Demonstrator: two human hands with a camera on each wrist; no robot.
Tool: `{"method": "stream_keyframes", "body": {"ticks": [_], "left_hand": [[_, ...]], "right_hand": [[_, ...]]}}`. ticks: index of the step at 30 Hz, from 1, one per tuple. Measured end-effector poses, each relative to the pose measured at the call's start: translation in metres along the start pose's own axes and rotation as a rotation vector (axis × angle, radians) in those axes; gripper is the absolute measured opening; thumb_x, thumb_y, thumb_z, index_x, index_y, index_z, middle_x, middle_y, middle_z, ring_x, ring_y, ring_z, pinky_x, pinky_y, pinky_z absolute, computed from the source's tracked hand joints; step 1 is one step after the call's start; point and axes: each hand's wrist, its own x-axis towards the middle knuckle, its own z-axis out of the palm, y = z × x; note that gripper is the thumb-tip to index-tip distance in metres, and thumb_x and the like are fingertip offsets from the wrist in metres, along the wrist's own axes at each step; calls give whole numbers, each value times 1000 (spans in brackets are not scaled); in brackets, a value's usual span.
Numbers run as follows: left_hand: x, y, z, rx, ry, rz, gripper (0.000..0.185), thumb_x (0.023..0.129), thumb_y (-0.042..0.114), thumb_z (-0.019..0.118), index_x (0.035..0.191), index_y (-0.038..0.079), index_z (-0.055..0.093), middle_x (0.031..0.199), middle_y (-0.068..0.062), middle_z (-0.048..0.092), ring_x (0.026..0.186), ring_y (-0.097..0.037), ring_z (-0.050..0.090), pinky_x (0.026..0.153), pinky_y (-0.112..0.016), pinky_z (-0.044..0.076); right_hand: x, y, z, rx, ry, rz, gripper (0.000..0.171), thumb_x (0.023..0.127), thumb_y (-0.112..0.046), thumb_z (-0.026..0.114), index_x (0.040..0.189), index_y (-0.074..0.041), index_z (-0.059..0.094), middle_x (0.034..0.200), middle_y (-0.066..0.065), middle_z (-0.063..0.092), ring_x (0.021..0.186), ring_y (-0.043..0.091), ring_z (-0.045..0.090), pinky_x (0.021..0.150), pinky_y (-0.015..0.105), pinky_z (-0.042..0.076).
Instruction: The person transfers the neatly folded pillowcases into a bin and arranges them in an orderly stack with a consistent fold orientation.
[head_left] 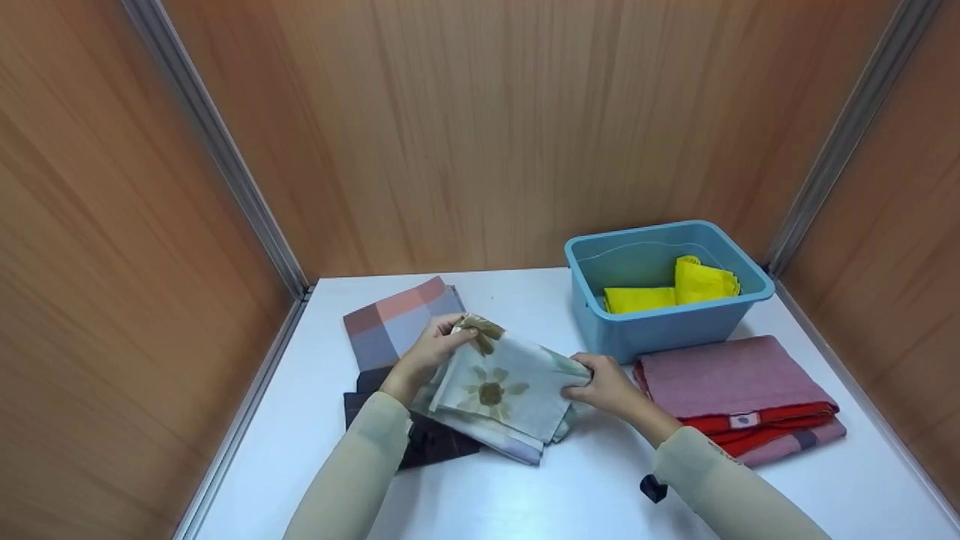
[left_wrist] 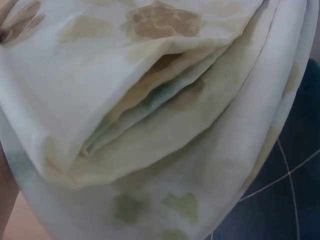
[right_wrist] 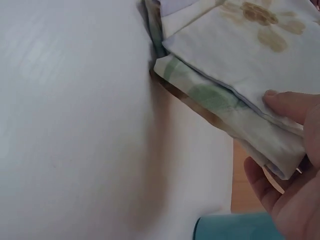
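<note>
Both hands pinch a folded floral cloth (head_left: 499, 390): left hand (head_left: 427, 349), right hand (head_left: 607, 386). Folding looks mid-step. Next likely needs edges aligned.

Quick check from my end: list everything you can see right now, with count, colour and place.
floral cloth: 1, pale with tan flowers, folded, held over the table's middle
checked cloth: 1, grey and orange squares, behind the left hand
dark cloth: 1, dark with thin lines, under the floral cloth
bin: 1, light blue, back right of the table
yellow cloths: 2, yellow, inside the bin
pink cloth: 1, pink, front of the bin
red cloth: 1, red, under the pink cloth
table: 1, white
left hand: grips the floral cloth's far corner
right hand: pinches its right edge
</note>
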Motion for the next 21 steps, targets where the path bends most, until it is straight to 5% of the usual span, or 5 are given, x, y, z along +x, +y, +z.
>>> {"method": "stream_keyframes", "body": {"ticks": [11,21], "left_hand": [[-12,-17,-6,45,175,-139,28,112,9,56,129,-4,74,103,8,82,107,-13,73,102,-28,53],[-19,-24,-6,-10,318,-247,28,113,14,56,130,0,73,105,3,77,97,-13,74,85,-28,63]], "right_hand": [[-5,8,2,127,68,77,22,84,-5,89,101,4,78,102,14,79,89,21,62,82,35,55],[-4,3,-4,306,243,178,30,86,-6,90,112,4,79,104,9,79,89,18,64,79,22,58]]}}
